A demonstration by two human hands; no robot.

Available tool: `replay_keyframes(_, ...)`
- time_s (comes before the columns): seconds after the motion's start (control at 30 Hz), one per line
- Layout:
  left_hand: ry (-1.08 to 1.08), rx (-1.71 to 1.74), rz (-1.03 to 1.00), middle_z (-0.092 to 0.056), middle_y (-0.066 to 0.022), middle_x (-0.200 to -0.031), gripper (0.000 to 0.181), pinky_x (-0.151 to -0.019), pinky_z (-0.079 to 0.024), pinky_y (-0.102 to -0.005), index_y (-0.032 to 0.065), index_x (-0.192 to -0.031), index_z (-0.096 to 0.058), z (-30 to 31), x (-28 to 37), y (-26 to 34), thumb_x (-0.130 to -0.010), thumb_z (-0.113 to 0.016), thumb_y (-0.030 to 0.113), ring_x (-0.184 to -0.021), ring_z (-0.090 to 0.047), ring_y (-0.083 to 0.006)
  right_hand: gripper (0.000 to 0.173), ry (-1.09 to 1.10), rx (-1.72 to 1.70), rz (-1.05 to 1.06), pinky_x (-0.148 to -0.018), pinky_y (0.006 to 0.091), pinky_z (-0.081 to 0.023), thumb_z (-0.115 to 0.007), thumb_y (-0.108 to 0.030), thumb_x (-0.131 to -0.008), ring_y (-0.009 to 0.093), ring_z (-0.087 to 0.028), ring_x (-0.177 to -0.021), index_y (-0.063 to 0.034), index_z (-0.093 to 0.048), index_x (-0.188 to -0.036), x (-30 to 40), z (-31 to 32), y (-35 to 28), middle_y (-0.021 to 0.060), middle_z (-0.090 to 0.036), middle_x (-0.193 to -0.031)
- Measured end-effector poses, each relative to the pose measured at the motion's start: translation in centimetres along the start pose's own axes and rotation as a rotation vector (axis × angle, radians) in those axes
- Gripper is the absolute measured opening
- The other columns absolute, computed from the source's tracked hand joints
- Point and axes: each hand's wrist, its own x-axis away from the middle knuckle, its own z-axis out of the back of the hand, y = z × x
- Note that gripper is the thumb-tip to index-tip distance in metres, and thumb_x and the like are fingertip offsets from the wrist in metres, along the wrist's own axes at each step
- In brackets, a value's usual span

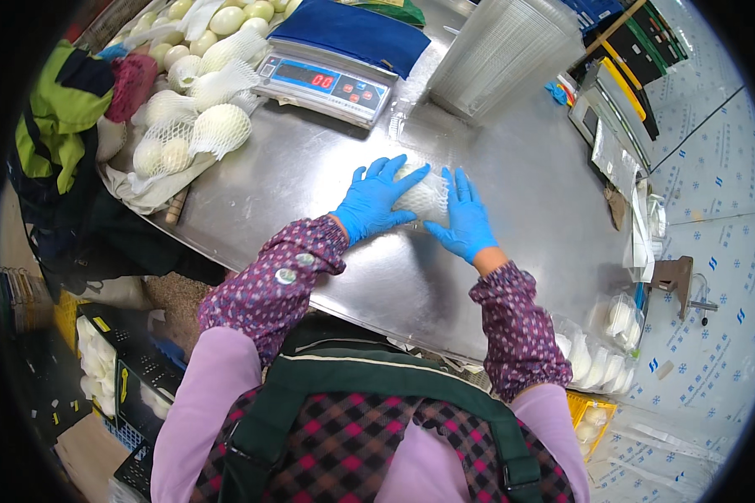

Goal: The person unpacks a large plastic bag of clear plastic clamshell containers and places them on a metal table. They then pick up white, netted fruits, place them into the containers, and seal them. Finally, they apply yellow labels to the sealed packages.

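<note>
Both my hands wear blue gloves above a steel table [365, 276]. Between them is a pale round item in white foam netting [423, 196], apparently an onion, set in a clear plastic tray whose edges barely show. My left hand [377, 198] curves over the item's left side, fingers spread and touching the netting. On the other side, my right hand [462, 217] rests with its fingers along the netting and its thumb at the near edge. Just beyond lies clear plastic [409, 122], and behind that stands a tall stack of clear plastic trays [503, 56].
A digital scale [327, 85] stands at the back, a blue cloth [352, 34] over its pan. Netted and bare onions [220, 129] are heaped at the back left, beside a person's sleeve [69, 94]. Packed clear trays [594, 358] sit at the right; a wrapping machine [610, 119] stands beyond.
</note>
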Motion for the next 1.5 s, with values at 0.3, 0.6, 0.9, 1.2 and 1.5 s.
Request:
replay_keyframes(0.3,0.145,0.589,0.49,-0.031,-0.0297,-0.135,0.11,-0.101,-0.036,-0.0422,0.0007,-0.143,-0.02,-3.4,2.1,1.4,-0.062,-0.08,0.046,-0.123,-0.039,-0.0397,0.08,0.128,-1.891,-0.73,-0.095,0.0423,-0.04,-0.056,-0.051,-0.087,0.033,-0.045,-0.118,-0.0013,-0.025,-0.141,-8.3,-3.7,10.6,0.0247,-0.04,-0.135)
replay_keyframes(0.6,0.335,0.742,0.59,-0.051,-0.0269,-0.113,0.097,-0.094,-0.043,-0.0371,-0.0033,-0.131,-0.031,-3.9,2.8,1.9,-0.06,-0.084,0.038,-0.108,-0.053,-0.0339,0.051,0.159,-1.394,-0.199,-0.098,0.0374,-0.037,-0.045,-0.043,-0.093,0.027,-0.047,-0.111,-0.0132,-0.045,-0.134,-2.1,-1.1,6.3,0.012,-0.041,-0.135)
replay_keyframes(0.9,0.153,1.537,0.683,-0.06,-0.0103,-0.09,0.036,-0.057,-0.053,-0.0258,-0.0014,-0.112,-0.048,-2.6,5.6,-0.2,-0.079,-0.059,0.004,-0.067,-0.062,-0.0164,0.063,0.29,-0.704,-0.097,-0.108,0.0402,-0.027,-0.062,-0.013,-0.084,0.03,-0.034,-0.13,-0.0158,-0.036,-0.14,8.3,-3.4,0.9,0.0153,-0.035,-0.141)
replay_keyframes(1.2,0.069,1.265,0.79,-0.063,-0.0134,-0.08,0.027,-0.048,-0.053,-0.0256,-0.0052,-0.108,-0.05,-0.5,4.3,0.3,-0.085,-0.057,0.007,-0.06,-0.064,-0.0168,0.028,-0.028,-1.741,-0.693,-0.07,0.0332,-0.056,-0.052,-0.01,-0.091,0.026,-0.065,-0.082,0.0013,-0.043,-0.114,7.6,-4.1,1.3,0.0181,-0.06,-0.094)
replay_keyframes(1.5,0.161,1.102,0.633,-0.058,-0.0094,-0.073,0.016,-0.046,-0.042,-0.0243,0.002,-0.097,-0.044,-3.1,5.5,1.1,-0.083,-0.047,-0.005,-0.055,-0.052,-0.0123,0.013,0.132,-1.665,-0.704,-0.054,0.0308,-0.054,-0.051,0.004,-0.084,0.023,-0.064,-0.062,0.0018,-0.045,-0.096,7.9,-6.1,0.1,0.0166,-0.06,-0.077)
